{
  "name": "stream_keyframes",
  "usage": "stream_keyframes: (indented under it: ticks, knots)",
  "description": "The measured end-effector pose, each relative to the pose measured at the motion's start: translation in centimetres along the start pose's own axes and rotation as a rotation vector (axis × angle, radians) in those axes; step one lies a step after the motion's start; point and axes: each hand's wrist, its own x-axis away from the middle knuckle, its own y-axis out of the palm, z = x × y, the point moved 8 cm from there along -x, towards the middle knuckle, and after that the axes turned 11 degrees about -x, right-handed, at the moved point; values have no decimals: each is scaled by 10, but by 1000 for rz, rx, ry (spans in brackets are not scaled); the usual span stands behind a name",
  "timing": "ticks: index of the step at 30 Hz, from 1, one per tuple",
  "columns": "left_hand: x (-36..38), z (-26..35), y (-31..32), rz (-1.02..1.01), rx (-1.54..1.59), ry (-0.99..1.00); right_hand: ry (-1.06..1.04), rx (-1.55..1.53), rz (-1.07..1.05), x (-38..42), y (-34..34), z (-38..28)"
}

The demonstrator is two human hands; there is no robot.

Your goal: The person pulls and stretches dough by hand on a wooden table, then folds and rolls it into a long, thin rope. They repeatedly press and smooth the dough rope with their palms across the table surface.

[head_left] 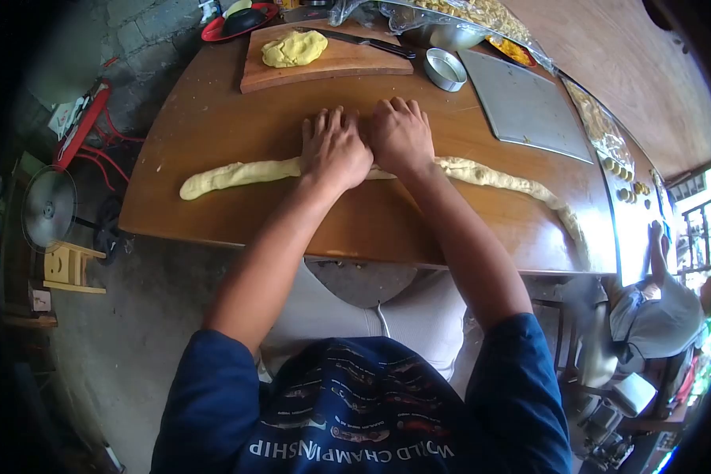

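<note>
A long rope of pale dough lies across the wooden table, its right end curving toward the front edge. My left hand lies over its middle, palm down, with the fingers a little apart and pointing away from me. Right beside it, my right hand presses on the dough too, fingers spread slightly and bent. The thumbs are close together, and the dough beneath both hands is mostly hidden.
Behind my hands, a yellow dough lump and a knife rest on a cutting board. A round tin and metal tray stand rightward. A person sits at the far right.
</note>
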Motion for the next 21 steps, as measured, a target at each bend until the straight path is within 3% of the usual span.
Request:
stream_keyframes:
  ticks: [2, 8, 9, 10, 13, 16, 19, 21]
  knots:
    - [-20, -9, 6, 80, -47, -19, -22, 23, 15, -14, 11, 14]
    - [-56, -17, 30, -120, 28, -62, -28, 17, 59, -48, 28, 32]
    - [-48, -17, 30, -125, 27, -60, -43, -6, 84, -43, 26, 31]
    - [-38, -12, 28, -99, 57, 5, -38, -39, -46, -31, 24, 25]
    - [14, -4, -4, -92, 77, 130, -71, -182, -38, 26, 17, 10]
    - [93, 15, -47, -71, 96, 244, -92, -52, -166, 101, -1, -13]
    - [101, 12, -50, -91, 110, 263, -144, 6, -77, 127, -14, -23]
    - [82, 6, -31, -224, 52, 234, 63, -41, -219, 114, -3, -14]
